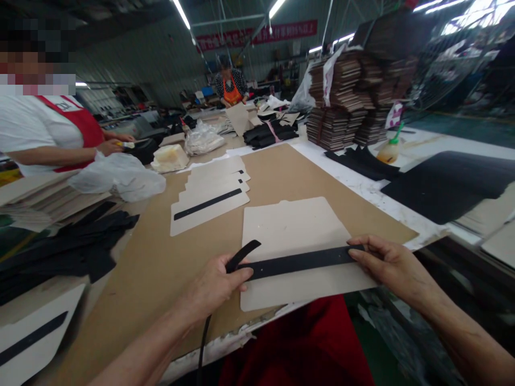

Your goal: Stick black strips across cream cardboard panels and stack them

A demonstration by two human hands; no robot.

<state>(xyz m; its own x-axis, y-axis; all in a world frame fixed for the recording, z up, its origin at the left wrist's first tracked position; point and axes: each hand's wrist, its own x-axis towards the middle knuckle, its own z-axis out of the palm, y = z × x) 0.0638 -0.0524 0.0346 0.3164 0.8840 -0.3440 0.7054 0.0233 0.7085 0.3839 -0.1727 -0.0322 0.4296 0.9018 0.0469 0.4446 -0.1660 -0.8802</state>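
A black strip (301, 262) stretches across a pale board (292, 222) close to the table's front edge. Its left end is pinched between the thumb and fingers of my left hand (215, 284). A second black strip (244, 254) curls up out of that same hand. At the other end, the thumb and fingers of my right hand (388, 264) grip the long strip by the board's right edge. Just beyond my left hand lies a fanned row of pale boards (217, 185), the nearest bearing a black strip (207, 204).
Brown sheeting (277, 166) covers the table. To the left are black pieces (80, 246), a plastic bag (120, 174) and a person in a red apron (82, 126). Tall brown stacks (341, 102), a glue bottle (389, 150) and black sheets (450, 179) stand or lie at right.
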